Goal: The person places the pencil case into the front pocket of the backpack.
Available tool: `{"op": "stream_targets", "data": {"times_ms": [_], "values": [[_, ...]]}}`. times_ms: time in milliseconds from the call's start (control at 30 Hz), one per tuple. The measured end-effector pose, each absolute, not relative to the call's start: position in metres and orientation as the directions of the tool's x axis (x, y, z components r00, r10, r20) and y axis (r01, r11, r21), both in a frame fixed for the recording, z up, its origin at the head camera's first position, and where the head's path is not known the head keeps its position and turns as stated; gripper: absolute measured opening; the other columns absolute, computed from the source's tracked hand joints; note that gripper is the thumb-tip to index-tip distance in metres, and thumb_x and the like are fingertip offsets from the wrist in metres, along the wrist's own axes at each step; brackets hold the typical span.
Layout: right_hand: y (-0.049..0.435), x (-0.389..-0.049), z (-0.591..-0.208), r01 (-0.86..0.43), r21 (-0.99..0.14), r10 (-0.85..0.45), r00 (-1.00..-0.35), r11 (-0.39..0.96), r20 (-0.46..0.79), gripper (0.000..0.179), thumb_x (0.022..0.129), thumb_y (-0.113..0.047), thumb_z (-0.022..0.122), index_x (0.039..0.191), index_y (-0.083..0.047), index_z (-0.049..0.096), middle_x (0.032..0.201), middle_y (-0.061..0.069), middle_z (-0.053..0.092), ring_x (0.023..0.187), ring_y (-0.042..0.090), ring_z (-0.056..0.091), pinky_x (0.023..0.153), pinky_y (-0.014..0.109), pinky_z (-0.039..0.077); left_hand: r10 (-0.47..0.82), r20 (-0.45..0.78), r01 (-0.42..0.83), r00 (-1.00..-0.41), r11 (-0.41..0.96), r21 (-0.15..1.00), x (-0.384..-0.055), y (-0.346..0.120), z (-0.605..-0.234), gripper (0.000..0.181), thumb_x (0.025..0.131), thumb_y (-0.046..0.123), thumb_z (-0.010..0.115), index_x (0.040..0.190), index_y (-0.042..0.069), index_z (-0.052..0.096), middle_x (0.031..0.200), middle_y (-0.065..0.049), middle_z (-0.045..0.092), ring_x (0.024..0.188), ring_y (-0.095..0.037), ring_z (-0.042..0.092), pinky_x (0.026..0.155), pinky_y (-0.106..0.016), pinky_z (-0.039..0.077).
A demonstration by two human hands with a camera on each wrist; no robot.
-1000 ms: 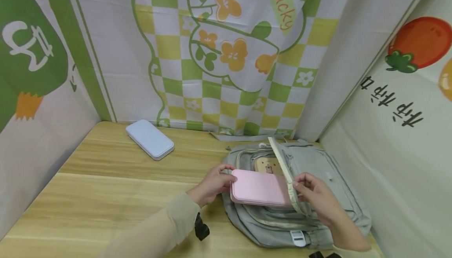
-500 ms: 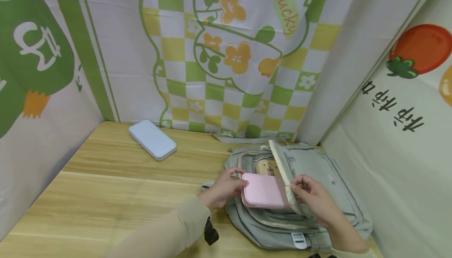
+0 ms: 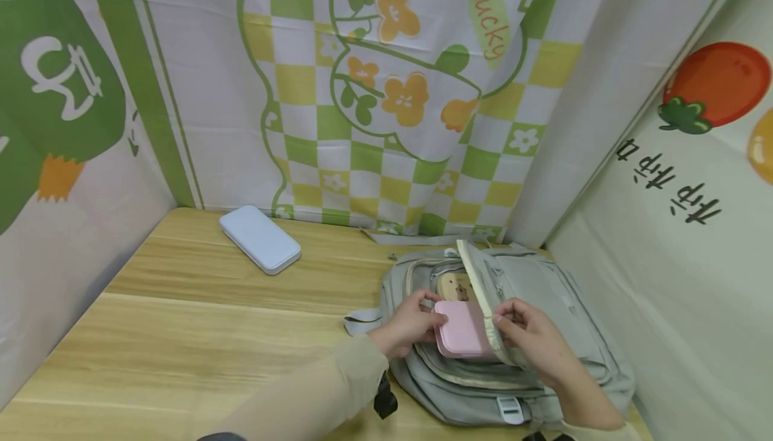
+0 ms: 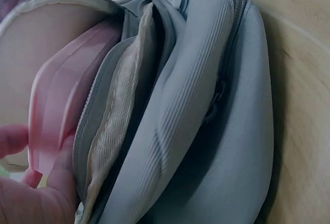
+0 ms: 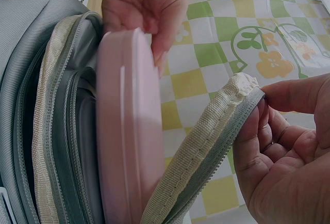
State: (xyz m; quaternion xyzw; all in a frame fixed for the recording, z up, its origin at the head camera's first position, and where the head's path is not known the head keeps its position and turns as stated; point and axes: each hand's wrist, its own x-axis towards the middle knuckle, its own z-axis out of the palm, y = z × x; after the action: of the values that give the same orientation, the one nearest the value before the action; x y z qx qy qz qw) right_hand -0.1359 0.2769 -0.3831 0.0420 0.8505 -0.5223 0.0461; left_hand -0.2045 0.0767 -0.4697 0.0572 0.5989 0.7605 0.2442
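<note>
A grey-green backpack (image 3: 561, 280) lies on its back at the table's right side, its front pocket unzipped. My left hand (image 3: 413, 325) grips the outer end of a pink hard case (image 3: 461, 329), thumb on top; the case is partly inside the pocket and its far end is hidden under the flap. With thumb and fingers my right hand (image 3: 534, 337) pinches the cream-edged pocket flap (image 3: 480, 286) and holds it raised. In the right wrist view, the pink case (image 5: 129, 121) stands between the zipped pocket edge and the lifted flap.
A pale blue case (image 3: 261, 239) lies at the table's back left. A tan item with a small animal picture (image 3: 454, 286) shows inside the pocket. A grey strap (image 3: 362, 320) sticks out left of the bag. Printed curtains (image 3: 386, 92) surround the wooden table (image 3: 199, 333).
My left hand has moved right, sliding the pink case deeper under the flap, so less of it shows. My right hand keeps hold of the flap in nearly the same place.
</note>
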Motion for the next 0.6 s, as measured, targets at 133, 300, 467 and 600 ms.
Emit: {"op": "stream_targets", "data": {"times_ms": [133,300,467,600], "values": [[0.278,-0.138,-0.386,0.112,-0.889,0.011,-0.993,0.445,-0.120,0.014,0.102,0.000,0.058,0.110,0.012,0.056,0.093,0.005,0.057,0.079,0.012,0.055,0.068,0.025,0.053,0.424,-0.221,-0.313,-0.878,-0.158,0.937,-0.205,0.083,-0.473,0.034,0.094,-0.009,0.064,0.126,-0.002,0.055,0.096,-0.015,0.060,0.078,-0.022,0.066,0.071,-0.037,0.062],[0.280,-0.139,-0.388,0.105,-0.895,-0.001,-0.993,0.435,-0.117,0.013,0.103,0.000,0.058,0.110,0.012,0.056,0.092,0.005,0.056,0.079,0.012,0.054,0.067,0.025,0.052,0.405,-0.230,-0.309,-0.885,-0.142,0.940,-0.206,0.090,-0.474,0.033,0.093,-0.009,0.065,0.124,-0.002,0.057,0.095,-0.014,0.063,0.077,-0.022,0.068,0.070,-0.037,0.062],[0.278,-0.138,-0.388,0.097,-0.898,-0.004,-0.994,0.428,-0.109,0.012,0.102,0.001,0.058,0.108,0.011,0.057,0.091,0.006,0.056,0.078,0.012,0.054,0.066,0.025,0.051,0.403,-0.239,-0.311,-0.884,-0.125,0.942,-0.207,0.097,-0.471,0.032,0.093,-0.009,0.065,0.123,-0.001,0.058,0.094,-0.014,0.064,0.074,-0.021,0.067,0.069,-0.036,0.062],[0.277,-0.137,-0.388,0.092,-0.905,-0.007,-0.994,0.414,-0.105,0.011,0.102,0.001,0.059,0.108,0.011,0.057,0.091,0.006,0.056,0.078,0.013,0.054,0.066,0.025,0.051,0.387,-0.244,-0.311,-0.889,-0.119,0.943,-0.207,0.102,-0.471,0.031,0.093,-0.009,0.065,0.122,-0.001,0.060,0.094,-0.013,0.064,0.073,-0.020,0.067,0.067,-0.035,0.062]]}}
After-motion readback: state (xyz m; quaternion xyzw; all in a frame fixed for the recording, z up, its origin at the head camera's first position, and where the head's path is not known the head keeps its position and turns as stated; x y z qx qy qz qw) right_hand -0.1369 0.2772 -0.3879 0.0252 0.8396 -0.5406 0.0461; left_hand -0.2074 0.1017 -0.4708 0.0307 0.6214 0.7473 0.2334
